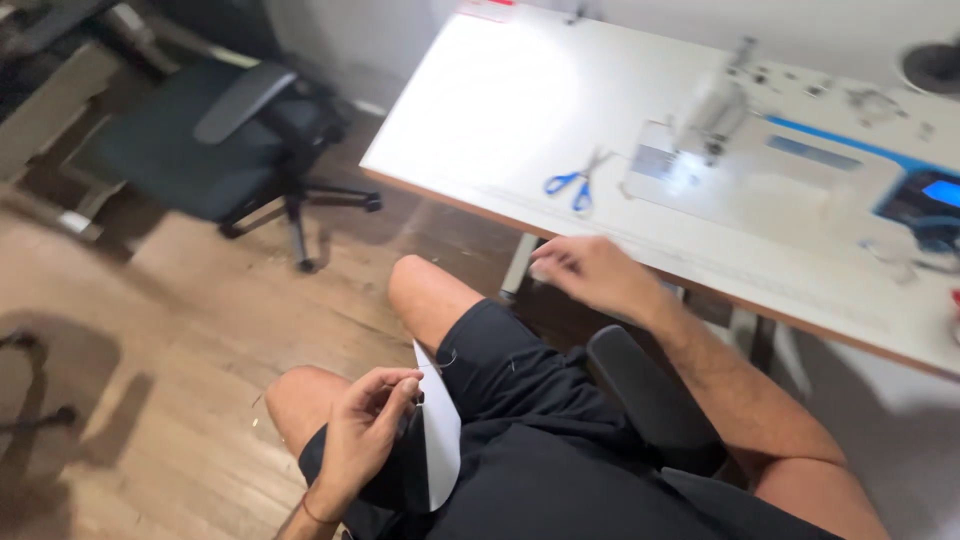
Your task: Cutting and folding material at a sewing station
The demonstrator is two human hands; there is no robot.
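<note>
My left hand (pixel 367 430) rests over my lap, fingers pinched on a thin thread and on the edge of a white piece of fabric (pixel 440 440) that lies against my dark shorts. My right hand (pixel 590 272) hovers blurred near the front edge of the white table (pixel 480 120), fingers curled; whether it holds anything small is unclear. Blue-handled scissors (pixel 575 184) lie on the table beyond that hand. A sewing machine (pixel 770 165) stands further right on the table.
A dark office chair (pixel 215 140) stands on the wooden floor at the upper left. The black armrest (pixel 650 400) of my own chair sits under my right forearm. Small parts lie scattered at the table's far right.
</note>
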